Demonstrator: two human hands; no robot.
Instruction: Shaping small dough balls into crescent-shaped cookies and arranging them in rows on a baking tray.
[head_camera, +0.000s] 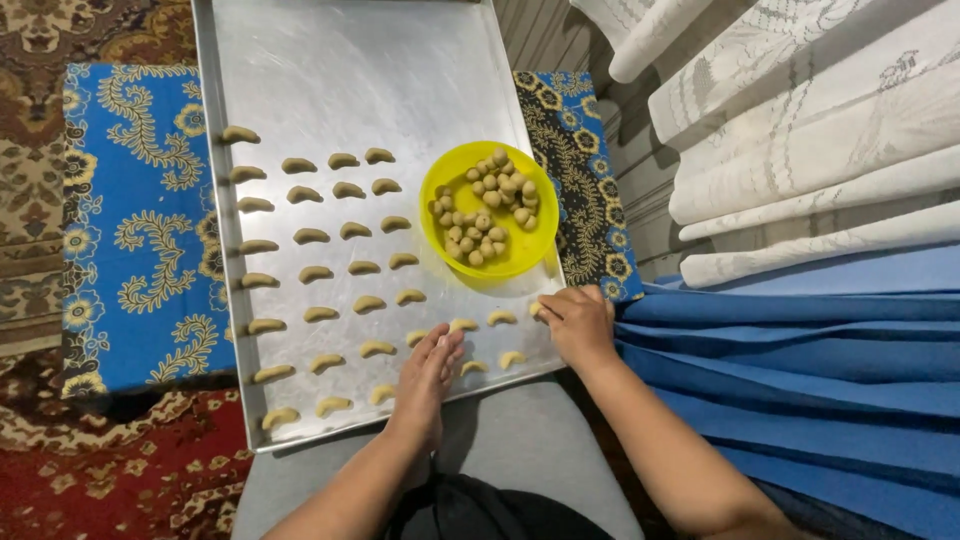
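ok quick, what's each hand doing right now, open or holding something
Left hand: open, fingers flat on the metal tray among the crescent dough pieces, holding nothing.
Right hand: curled at the tray's edge, fingertips on a dough piece; grip cannot be told.

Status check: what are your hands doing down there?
Left hand flat on baking tray among crescent dough pieces. Right hand pinching one at tray edge. Yellow bowl beside.

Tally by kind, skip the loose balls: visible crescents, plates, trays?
Crescent dough pieces: 33, counting one at the right hand fingertips
Yellow plate: 1
Metal tray: 1
Total: 35
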